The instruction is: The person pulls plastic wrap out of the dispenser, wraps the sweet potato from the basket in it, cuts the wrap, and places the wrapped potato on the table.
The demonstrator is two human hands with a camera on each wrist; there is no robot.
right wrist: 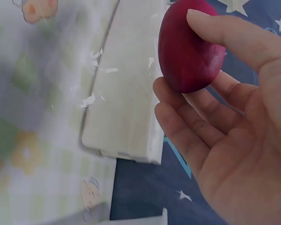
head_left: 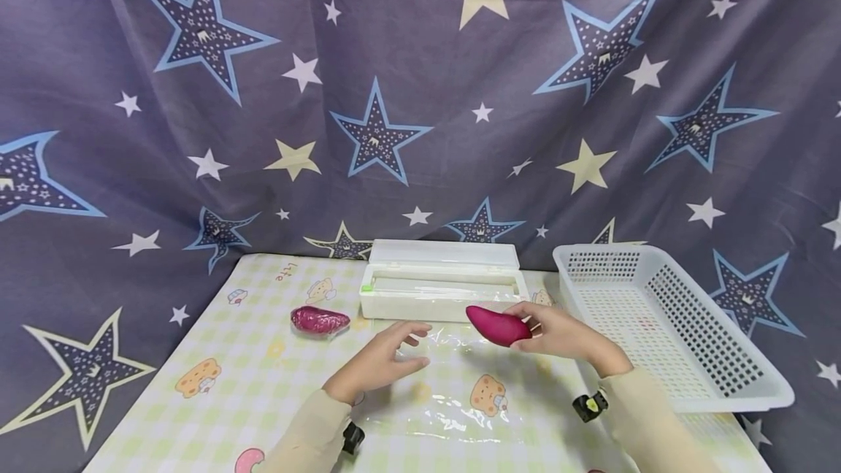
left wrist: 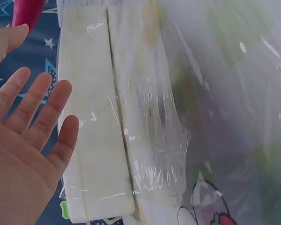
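Observation:
My right hand [head_left: 558, 333] grips a smooth purple-red sweet potato [head_left: 497, 325] by its thicker end, thumb on one side and fingers on the other in the right wrist view. It is held above a sheet of clear plastic wrap [head_left: 453, 414] spread on the table. Left of it, my left hand [head_left: 384, 360] hovers over the wrap with fingers spread and nothing in them. Behind both hands is a white cling film box [head_left: 420, 305] with its lid raised and a roll inside. A second sweet potato [head_left: 320, 320], covered in shiny film, lies on the table at left.
A white perforated plastic basket [head_left: 755, 404] stands at the right, with only its mesh floor and walls showing. A checked cloth with cartoon bears covers the table [head_left: 263, 371]. A dark star-patterned curtain [head_left: 447, 130] hangs directly behind the table's back edge.

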